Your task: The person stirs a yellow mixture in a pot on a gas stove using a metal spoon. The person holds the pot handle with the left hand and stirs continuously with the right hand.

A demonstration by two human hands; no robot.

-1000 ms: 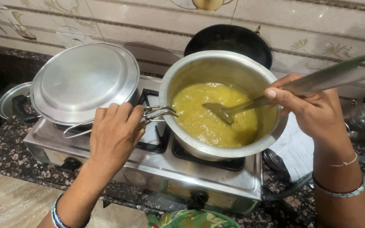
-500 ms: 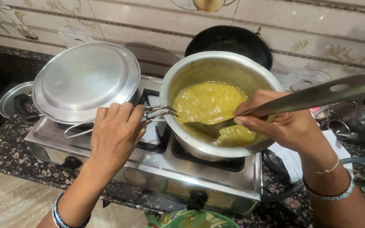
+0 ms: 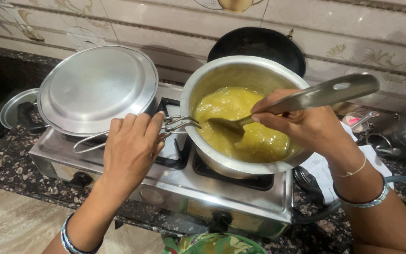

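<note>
Mash, yellow-green, fills one steel pot (image 3: 240, 80) on the stove's (image 3: 240, 207) right burner. The right hand (image 3: 301, 124) grips one ladle (image 3: 306, 99) in it; the left hand (image 3: 130, 146) squeezes wire tongs (image 3: 177, 124) clamped on its rim. One lidded pan (image 3: 97, 89) sits left, one black wok (image 3: 259, 44) behind.

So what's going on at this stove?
A person stands at a two-burner gas stove. The right hand holds a long metal spatula, its blade in thick yellow-green food inside a steel pot. The left hand grips wire tongs clamped on the pot's rim. A lidded pan sits alongside.
</note>
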